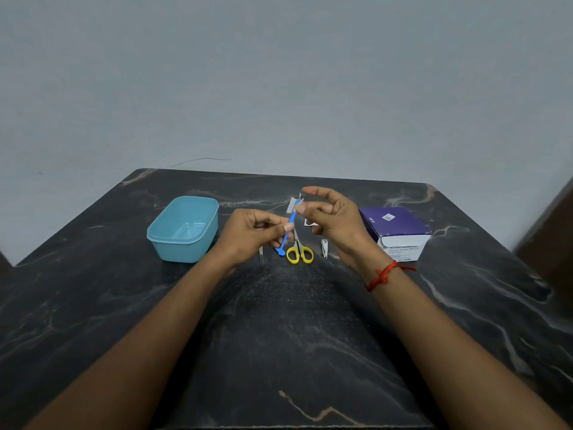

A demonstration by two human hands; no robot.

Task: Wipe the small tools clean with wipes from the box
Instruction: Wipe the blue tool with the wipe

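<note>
At the far left, the tub [183, 228] is sitting open on the tabletop [279, 352], probably waiting to take the cleaned tools. Your left hand [248, 234] is pinching the blue tool [283, 242] by its stem between thumb and fingers. It is holding the tool tilted and clear of the tabletop, so the upper end is free for wiping. Below that hand, a thin metal tool [261, 256] is lying flat, partly hidden, and the scissors [299, 252] are lying just beside it. Both appear to be waiting their turn. Your right hand [335, 221] is pinching the wipe [292, 205] against the blue tool's top end, with the forefinger lifted out of the way. Under that hand, a torn sachet [311, 223] is lying on the tabletop and the clipper [324, 253] is lying near the scissors. A red thread [383, 276] is circling your right wrist. At the far right, the purple box [397, 228] is standing within easy reach for more wipes. Its front is showing "BD" and "Alcohol"; the remaining print is too small to read.
</note>
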